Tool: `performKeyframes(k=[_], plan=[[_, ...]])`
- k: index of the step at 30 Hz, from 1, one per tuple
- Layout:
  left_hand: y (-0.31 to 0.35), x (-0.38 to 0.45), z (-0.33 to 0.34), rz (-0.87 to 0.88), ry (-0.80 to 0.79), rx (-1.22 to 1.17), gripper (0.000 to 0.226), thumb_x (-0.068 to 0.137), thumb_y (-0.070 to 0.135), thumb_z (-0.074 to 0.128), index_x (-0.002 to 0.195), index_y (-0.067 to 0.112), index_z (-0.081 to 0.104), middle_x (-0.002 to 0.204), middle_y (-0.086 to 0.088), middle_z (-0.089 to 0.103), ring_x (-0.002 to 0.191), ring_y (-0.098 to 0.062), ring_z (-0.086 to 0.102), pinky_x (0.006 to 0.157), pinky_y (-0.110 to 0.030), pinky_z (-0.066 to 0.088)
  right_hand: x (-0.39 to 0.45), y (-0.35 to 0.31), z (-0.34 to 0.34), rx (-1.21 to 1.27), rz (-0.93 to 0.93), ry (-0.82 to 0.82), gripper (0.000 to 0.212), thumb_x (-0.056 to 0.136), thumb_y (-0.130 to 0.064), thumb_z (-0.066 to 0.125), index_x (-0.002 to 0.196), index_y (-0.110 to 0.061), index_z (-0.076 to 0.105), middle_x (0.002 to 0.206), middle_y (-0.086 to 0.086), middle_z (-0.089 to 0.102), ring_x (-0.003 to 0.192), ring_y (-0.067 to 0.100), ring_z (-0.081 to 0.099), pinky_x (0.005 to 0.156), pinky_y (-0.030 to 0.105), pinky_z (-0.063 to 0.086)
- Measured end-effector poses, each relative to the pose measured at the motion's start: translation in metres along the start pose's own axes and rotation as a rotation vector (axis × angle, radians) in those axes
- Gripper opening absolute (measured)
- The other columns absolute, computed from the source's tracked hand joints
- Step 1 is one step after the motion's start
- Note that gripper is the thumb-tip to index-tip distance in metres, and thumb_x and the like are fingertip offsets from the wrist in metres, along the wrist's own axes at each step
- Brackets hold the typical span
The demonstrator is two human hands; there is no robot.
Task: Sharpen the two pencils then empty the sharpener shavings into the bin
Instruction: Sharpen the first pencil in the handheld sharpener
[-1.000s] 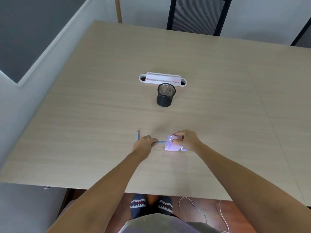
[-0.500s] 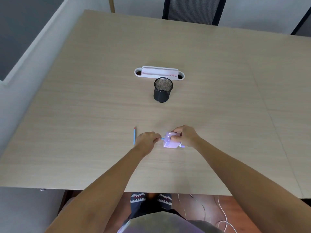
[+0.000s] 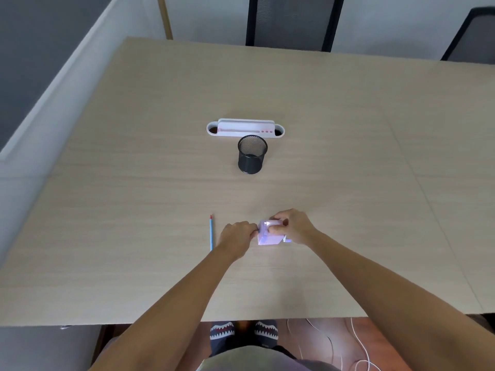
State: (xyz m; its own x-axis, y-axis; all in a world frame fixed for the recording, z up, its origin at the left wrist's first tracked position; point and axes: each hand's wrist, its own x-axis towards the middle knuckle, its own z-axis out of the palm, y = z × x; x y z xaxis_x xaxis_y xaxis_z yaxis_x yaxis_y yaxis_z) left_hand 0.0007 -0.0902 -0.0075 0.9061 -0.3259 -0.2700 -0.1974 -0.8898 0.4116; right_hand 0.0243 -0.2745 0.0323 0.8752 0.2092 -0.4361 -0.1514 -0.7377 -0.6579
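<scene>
Beyond both hands' grip on the sharpener [image 3: 269, 233], a mesh bin [image 3: 252, 158] stands unobstructed, a spare pencil [image 3: 211, 232] lying left.

Pale lilac box-shaped sharpener [image 3: 269, 234] sits on the table near its front edge, gripped from both sides. Blue pencil [image 3: 211, 232], red tip pointing away, lies flat to the left of the sharpener, apart from it. Black mesh bin [image 3: 252, 157] stands upright well beyond the sharpener. Second pencil hidden.
</scene>
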Motion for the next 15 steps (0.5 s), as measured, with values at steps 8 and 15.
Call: performKeyframes(k=[8,15], plan=[[0.057,-0.003,-0.002,-0.006,0.137,0.149,0.087,0.075,0.009,0.061,0.145,0.009,0.011,0.147,-0.009,0.021,0.138,-0.028,0.015,0.116,-0.05,0.008,-0.015,0.034,-0.006,-0.023,0.073,0.336,0.024,0.093,-0.011,0.048,0.107,-0.011,0.067,0.105,0.003,0.071,0.096,0.021,0.064,0.077,0.022,0.04],[0.073,0.022,0.021,-0.195,0.011,0.322,0.068,0.063,0.028,0.081,0.118,0.013,0.044,0.115,-0.002,0.051,0.1,-0.023,0.052,0.084,-0.035,0.044,-0.016,0.059,0.022,-0.247,-0.018,0.096,0.01,0.075,-0.001,0.056,0.066,-0.001,0.062,0.065,0.015,0.063,0.064,0.034,0.057,0.056,0.032,0.036]])
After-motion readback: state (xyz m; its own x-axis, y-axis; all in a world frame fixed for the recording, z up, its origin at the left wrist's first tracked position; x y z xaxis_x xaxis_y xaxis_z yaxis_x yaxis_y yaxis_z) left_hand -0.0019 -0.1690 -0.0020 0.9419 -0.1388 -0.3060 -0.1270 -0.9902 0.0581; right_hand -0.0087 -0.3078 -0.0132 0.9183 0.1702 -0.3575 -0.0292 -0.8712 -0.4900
